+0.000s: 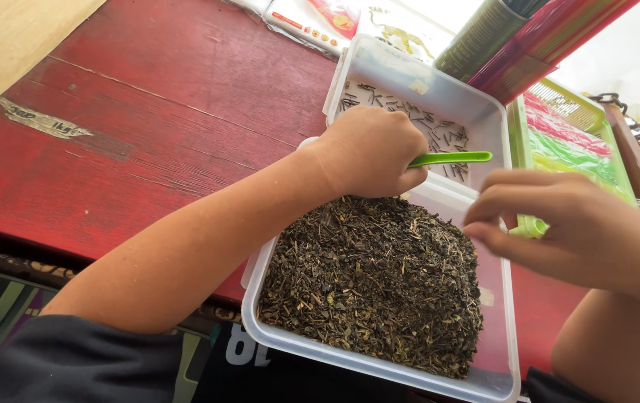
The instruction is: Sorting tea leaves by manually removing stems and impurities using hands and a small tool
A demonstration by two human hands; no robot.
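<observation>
— What does the left hand do?

— It is clenched around a green stick-like tool. The tool points to the right, over the border between two clear plastic tubs.

— And the right hand?

— It hovers at the right edge of the near tub, fingers bent and close together. I cannot tell if they pinch something; nothing shows between them.

— What is inside the tubs?

— The near one holds a heap of dark dried leaves, like loose tea. The far tub holds only thin short stalks, scattered on its bottom.

— Where do the tubs stand?

— On a red wooden table, touching each other. Just right of them is a green basket with pink and green packets.
</observation>
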